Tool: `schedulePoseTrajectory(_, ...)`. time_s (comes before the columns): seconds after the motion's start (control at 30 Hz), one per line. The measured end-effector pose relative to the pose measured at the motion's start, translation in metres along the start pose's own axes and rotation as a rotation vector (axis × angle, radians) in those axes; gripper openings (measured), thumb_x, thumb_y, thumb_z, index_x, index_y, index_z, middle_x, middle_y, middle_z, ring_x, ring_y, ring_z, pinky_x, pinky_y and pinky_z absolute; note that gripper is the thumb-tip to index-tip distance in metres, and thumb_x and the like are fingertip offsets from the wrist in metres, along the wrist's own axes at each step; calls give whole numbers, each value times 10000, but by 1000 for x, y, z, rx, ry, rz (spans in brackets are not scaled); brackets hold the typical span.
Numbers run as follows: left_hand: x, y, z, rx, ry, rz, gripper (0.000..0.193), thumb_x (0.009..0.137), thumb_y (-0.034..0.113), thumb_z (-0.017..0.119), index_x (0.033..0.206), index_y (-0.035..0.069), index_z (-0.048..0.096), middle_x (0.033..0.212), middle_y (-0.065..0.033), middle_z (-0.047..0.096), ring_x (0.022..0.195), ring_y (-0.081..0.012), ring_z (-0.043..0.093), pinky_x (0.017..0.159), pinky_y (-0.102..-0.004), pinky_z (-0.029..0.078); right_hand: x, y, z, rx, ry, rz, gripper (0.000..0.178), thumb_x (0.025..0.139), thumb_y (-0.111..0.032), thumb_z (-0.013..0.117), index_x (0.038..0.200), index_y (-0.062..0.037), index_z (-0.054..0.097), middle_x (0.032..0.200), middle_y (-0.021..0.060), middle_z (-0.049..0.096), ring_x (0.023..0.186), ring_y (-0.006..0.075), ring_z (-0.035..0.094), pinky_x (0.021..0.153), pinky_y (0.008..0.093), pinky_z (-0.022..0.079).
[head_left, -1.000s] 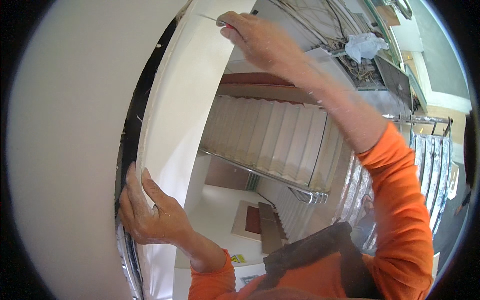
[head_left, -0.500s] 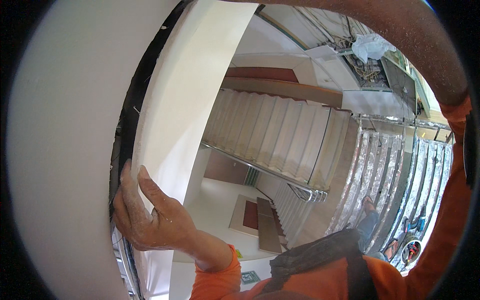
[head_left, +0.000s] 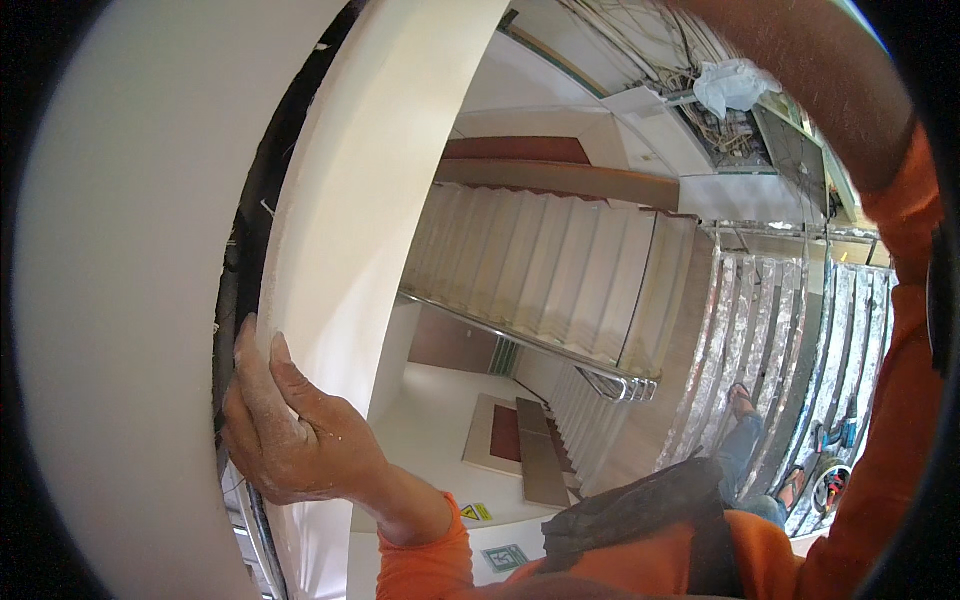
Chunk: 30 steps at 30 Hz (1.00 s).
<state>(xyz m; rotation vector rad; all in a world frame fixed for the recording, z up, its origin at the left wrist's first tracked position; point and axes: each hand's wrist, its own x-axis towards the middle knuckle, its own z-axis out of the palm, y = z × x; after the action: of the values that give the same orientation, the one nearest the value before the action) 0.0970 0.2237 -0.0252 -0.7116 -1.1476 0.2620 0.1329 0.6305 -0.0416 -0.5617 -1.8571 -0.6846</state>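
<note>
My left hand (head_left: 300,430) is dusty and closed round the edge of a long white panel (head_left: 375,190). Its thumb lies against the pale face, while the fingers reach into a dark gap (head_left: 262,225) beside it. Across that gap stretches a broad, smooth white surface (head_left: 120,300). My right forearm (head_left: 820,80), in an orange sleeve, curves up the right side and out at the top, so the right hand is outside the picture.
Below are a staircase (head_left: 530,270) and a metal handrail (head_left: 500,327). My foot (head_left: 740,400) rests on a splattered slatted platform (head_left: 735,330); a white bucket (head_left: 832,488) of tools and a power drill (head_left: 848,428) are on it. An opening with tangled cables (head_left: 725,135) lies at upper right.
The view has shifted slightly, and the panel sits a little farther left in it. My left hand keeps its hold on the panel edge. My right forearm appears farther right at the top.
</note>
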Motion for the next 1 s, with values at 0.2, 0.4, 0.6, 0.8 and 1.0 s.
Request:
schedulePoseTrajectory(0.2,7,11,-5,34,-19,-94,208,973,323,692,1008,161,818,839,-10,758,729,-186,696,662,-336,531,-122,105,20,251,-280,564,263,961,-212,583,932,-7,745,940,223,750,893,404,736,783,516,568)
schedulePoseTrajectory(0.4,-5,6,-8,42,-35,-133,186,974,306,694,1026,173,814,864,1,749,739,-198,684,669,-362,520,-75,-24,24,1939,-29,1275,418,935,-365,676,1153,-11,625,882,137,663,709,245,637,651,445,519)
schedulePoseTrajectory(0.6,0,10,-12,20,-58,-104,188,969,292,694,1058,176,812,867,6,749,743,-203,672,677,-360,521,24,-120,-4,2619,353,1291,728,876,-599,751,1222,1,528,948,97,471,766,222,507,676,457,566)
schedulePoseTrajectory(0.8,-2,8,-14,39,-78,-87,169,953,254,708,1064,182,813,872,11,751,751,-183,667,673,-357,523,34,-134,8,2633,487,1139,631,926,-525,718,1238,2,567,914,78,458,755,180,481,614,411,561)
schedulePoseTrajectory(1.0,-1,6,-18,41,-116,-73,167,954,226,707,1076,178,812,879,2,754,751,-179,665,671,-357,522,23,-119,-4,2453,362,1112,507,936,-392,691,1144,62,603,913,131,525,787,209,561,588,417,594)
